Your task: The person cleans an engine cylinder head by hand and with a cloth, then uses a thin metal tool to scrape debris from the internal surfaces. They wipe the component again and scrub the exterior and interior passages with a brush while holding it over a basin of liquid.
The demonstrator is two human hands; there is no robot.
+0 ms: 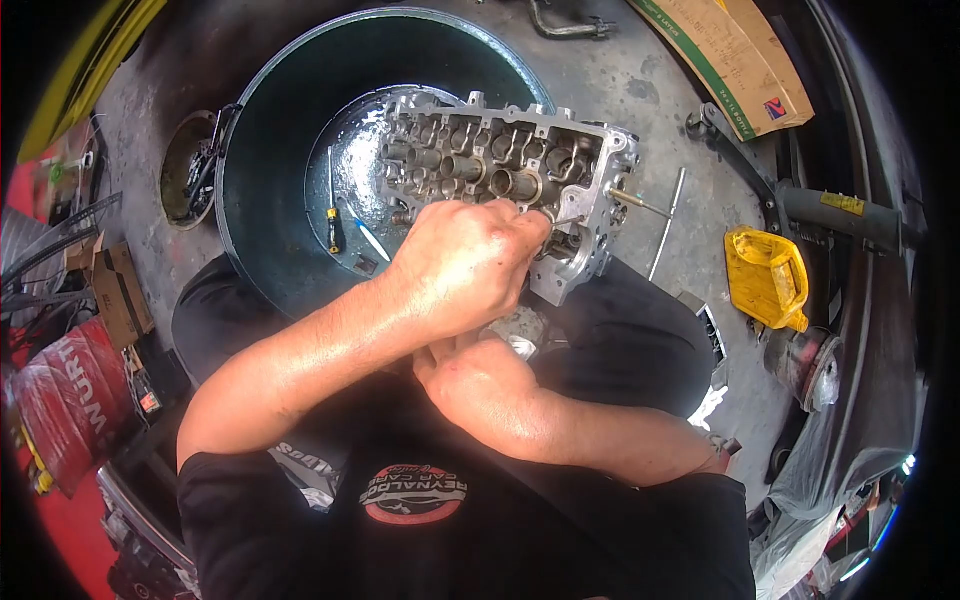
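An engine cylinder head (480, 165) lies tilted in front of me, over the edge of a large dark tub (270, 90) and by my lap. My left hand (475, 255) is closed in a fist at the near edge of the cylinder head; whatever its fingers hold is hidden. Below it, under the left wrist, my right hand (475, 375) has its fingers curled, mostly out of sight, and its grip cannot be made out. Inside the tub are a screwdriver (334, 228) with a yellow and black handle and a slim blue and white tool (370, 240).
Right of the cylinder head is a metal T-handle tool (668, 222). A yellow jug (765, 278) lies on the floor beyond it. A cardboard box (735, 60) is at the upper right, a round container (185, 180) left of the tub, and a red bag (75, 400) farther left.
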